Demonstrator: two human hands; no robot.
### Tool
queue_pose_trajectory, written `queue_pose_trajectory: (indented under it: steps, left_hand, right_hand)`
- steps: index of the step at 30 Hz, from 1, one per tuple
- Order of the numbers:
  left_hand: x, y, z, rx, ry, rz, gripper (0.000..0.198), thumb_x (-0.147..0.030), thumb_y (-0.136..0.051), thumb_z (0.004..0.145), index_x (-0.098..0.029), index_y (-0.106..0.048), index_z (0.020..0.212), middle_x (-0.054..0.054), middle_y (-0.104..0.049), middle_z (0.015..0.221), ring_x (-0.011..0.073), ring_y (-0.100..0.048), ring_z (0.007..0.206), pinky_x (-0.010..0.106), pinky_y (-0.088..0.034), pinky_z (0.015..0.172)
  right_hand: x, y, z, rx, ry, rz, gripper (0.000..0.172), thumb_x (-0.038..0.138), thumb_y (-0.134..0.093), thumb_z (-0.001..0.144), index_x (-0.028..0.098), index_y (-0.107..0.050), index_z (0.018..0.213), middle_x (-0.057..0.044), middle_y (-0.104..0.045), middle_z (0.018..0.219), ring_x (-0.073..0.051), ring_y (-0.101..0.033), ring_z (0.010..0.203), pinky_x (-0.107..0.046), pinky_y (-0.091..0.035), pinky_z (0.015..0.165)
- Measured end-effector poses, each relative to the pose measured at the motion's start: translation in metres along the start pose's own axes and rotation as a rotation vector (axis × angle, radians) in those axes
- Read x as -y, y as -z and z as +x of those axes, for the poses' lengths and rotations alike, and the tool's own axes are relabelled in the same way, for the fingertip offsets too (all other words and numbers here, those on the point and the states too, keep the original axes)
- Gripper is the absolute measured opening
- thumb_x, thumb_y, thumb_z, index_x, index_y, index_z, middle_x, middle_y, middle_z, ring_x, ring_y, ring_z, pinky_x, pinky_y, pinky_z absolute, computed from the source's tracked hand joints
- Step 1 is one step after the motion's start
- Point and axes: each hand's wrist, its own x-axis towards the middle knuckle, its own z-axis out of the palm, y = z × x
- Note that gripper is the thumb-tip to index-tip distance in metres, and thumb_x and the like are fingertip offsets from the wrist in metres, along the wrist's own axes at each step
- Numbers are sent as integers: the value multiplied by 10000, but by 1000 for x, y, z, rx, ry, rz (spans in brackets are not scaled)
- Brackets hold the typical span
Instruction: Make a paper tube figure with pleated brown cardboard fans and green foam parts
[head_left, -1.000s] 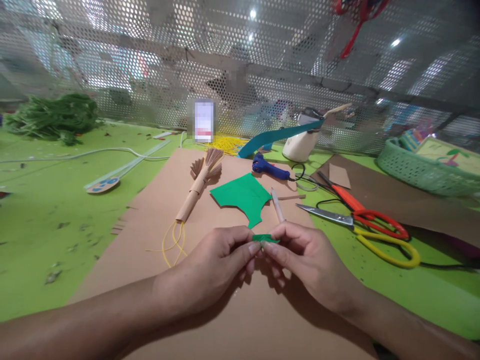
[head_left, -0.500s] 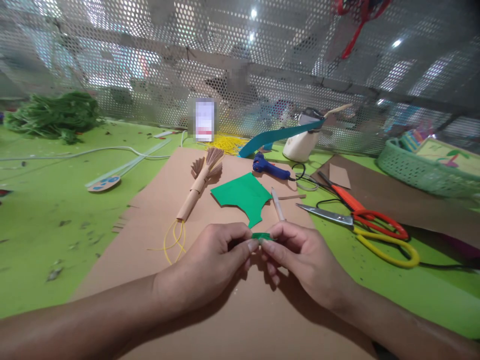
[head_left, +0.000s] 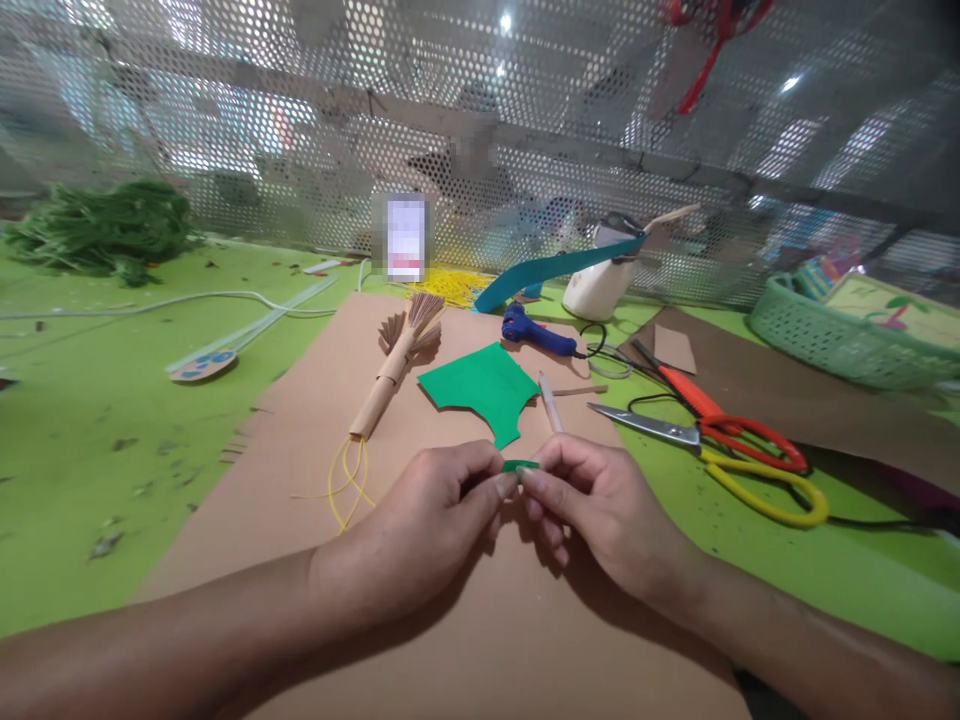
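Between my fingertips is a small green paper piece (head_left: 520, 466), mostly covered by the fingers. My left hand (head_left: 431, 525) pinches its left end and my right hand (head_left: 600, 495) pinches its right end, thumbs almost touching. Just beyond lies a larger green paper sheet (head_left: 480, 388) with a curved cut-out edge. A white pen (head_left: 550, 402) rests to the right of that sheet. Left of it is a rolled brown paper craft (head_left: 385, 378) with fringed tops and yellow string loops (head_left: 349, 480) at its lower end. All lie on brown cardboard (head_left: 300, 440).
Scissors (head_left: 739, 450) with red and yellow handles lie at right, near a blue glue gun (head_left: 536, 330). Behind stand a white container (head_left: 600, 285), a green basket (head_left: 832, 340) and a phone (head_left: 406, 238) against perforated metal. Green strands (head_left: 101, 230) are heaped at far left.
The green piece between my fingers shows as a thinner strip now, and my right fingers have shifted slightly. The whole view has moved a little; the other things lie as before.
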Motion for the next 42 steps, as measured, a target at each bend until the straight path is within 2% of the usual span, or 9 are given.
queue_pose_trajectory:
  steps: [3, 7, 14, 23, 26, 30, 33, 37, 42]
  left_hand:
    - [-4, 5, 1, -4, -30, -14, 226, -329, -509, 851, -177, -539, 686, 2, -560, 641, 131, -514, 596, 228, -369, 516]
    - [-10, 11, 1, 25, 2, -2, 174, -295, -520, 818, -170, -562, 704, 4, -554, 630, 141, -528, 600, 232, -361, 503]
    - [-12, 8, 2, -19, 31, 70, 251, -323, -494, 838, -179, -504, 633, -31, -509, 563, 101, -444, 510, 206, -327, 456]
    - [-12, 5, -4, -10, -13, 62, 232, -257, -505, 841, -175, -487, 625, -57, -442, 519, 75, -373, 477, 182, -281, 423]
    - [-11, 11, 0, 99, -21, -9, 235, -280, -509, 861, -169, -504, 653, -45, -489, 536, 78, -412, 484, 191, -306, 441]
    - [-11, 21, 5, 260, -20, -70, 269, -329, -523, 873, -165, -502, 661, -39, -505, 540, 81, -437, 479, 203, -328, 453]
    - [-11, 25, 4, 281, 1, -43, 260, -348, -531, 871, -162, -513, 691, -42, -496, 552, 86, -438, 485, 209, -328, 453]
    - [-13, 22, 1, 284, -12, 17, 167, -282, -546, 868, -143, -582, 784, -8, -575, 678, 104, -492, 598, 215, -366, 516]
    - [-11, 16, 3, 367, -56, -154, 231, -262, -468, 925, -130, -611, 800, 10, -594, 707, 107, -517, 636, 238, -423, 609]
  right_hand:
    - [-3, 2, 2, -20, 7, 9, 288, 399, -652, 840, 168, -535, 716, 45, -554, 519, -62, -444, 371, -192, -407, 361]
    - [-7, 4, 6, -21, 7, 55, 283, 410, -657, 836, 175, -538, 732, 52, -541, 517, -69, -442, 386, -202, -408, 373]
    - [-7, 4, 5, 61, -4, 94, 229, 367, -649, 859, 169, -560, 787, 47, -540, 563, -74, -470, 439, -219, -433, 431]
    - [-6, 5, 1, 71, 6, 79, 215, 334, -641, 871, 164, -569, 761, 33, -574, 545, -57, -457, 393, -186, -406, 389]
    - [-2, 7, 2, 117, 13, 89, 193, 322, -634, 875, 164, -580, 778, 35, -571, 573, -65, -487, 413, -197, -433, 405]
    - [9, 11, 3, 113, 74, -16, 110, 234, -681, 836, 148, -631, 882, 7, -609, 699, -80, -563, 550, -198, -476, 500]
    - [13, 12, 0, 172, 69, -44, 80, 201, -671, 836, 142, -648, 886, 17, -605, 632, -78, -560, 498, -199, -483, 481]
    - [12, 11, -2, 185, 74, 3, 63, 198, -676, 826, 141, -657, 844, 21, -599, 566, -82, -552, 439, -196, -494, 418]
    - [7, 13, -1, 151, 80, 61, 130, 178, -687, 813, 153, -664, 938, 11, -628, 647, -82, -584, 452, -189, -509, 411]
